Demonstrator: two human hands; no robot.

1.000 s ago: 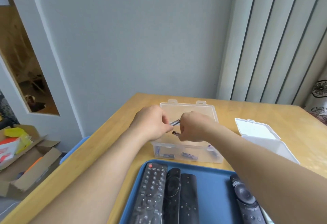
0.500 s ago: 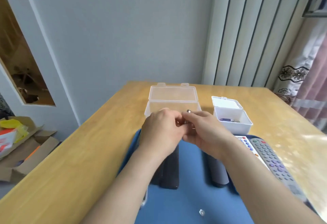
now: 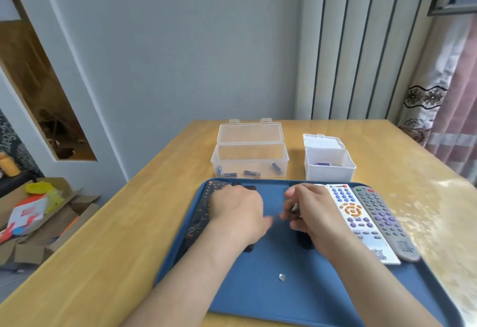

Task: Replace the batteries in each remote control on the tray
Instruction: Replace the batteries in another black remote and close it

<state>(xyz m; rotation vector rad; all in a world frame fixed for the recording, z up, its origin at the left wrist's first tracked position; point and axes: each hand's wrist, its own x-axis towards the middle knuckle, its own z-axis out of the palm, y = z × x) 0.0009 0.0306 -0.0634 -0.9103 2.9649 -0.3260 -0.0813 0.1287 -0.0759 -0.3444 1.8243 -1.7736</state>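
Both hands are lowered over a blue tray on a wooden table. Left hand, at nine o'clock of the tray's centre, is laid palm-down on black remotes, fingers spread flat; whether one is gripped cannot be told. Right hand, at three o'clock, is curled around a small silvery cylinder, probably a battery, kept ready for fitting. A white remote and a grey remote are lined up beside it on the tray. Two open plastic boxes are set at twelve o'clock: a clear box with several loose batteries and a white box with one, seemingly so that fresh and spent cells are kept apart.
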